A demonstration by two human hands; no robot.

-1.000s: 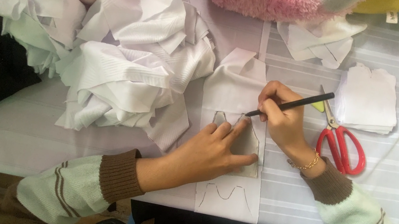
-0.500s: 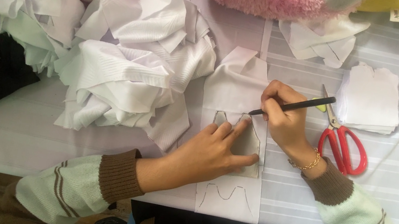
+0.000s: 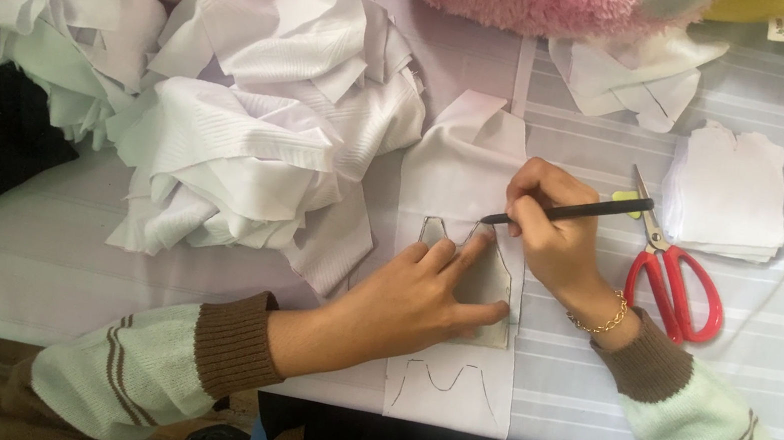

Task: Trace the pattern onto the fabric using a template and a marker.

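The left hand (image 3: 422, 295) presses spread fingers on a grey template (image 3: 495, 279) over a white fabric strip (image 3: 464, 174) at the table's (image 3: 23, 262) near edge. The right hand (image 3: 552, 231) pinches a black pencil (image 3: 570, 211). Red scissors (image 3: 671, 282) lie just right; crumpled white cloth (image 3: 241, 140) crowds the left.

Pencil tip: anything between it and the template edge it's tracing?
Nothing visible. The pencil in the right hand meets the top edge of the template, just above the left hand fingertips pressing the template onto the white strip.
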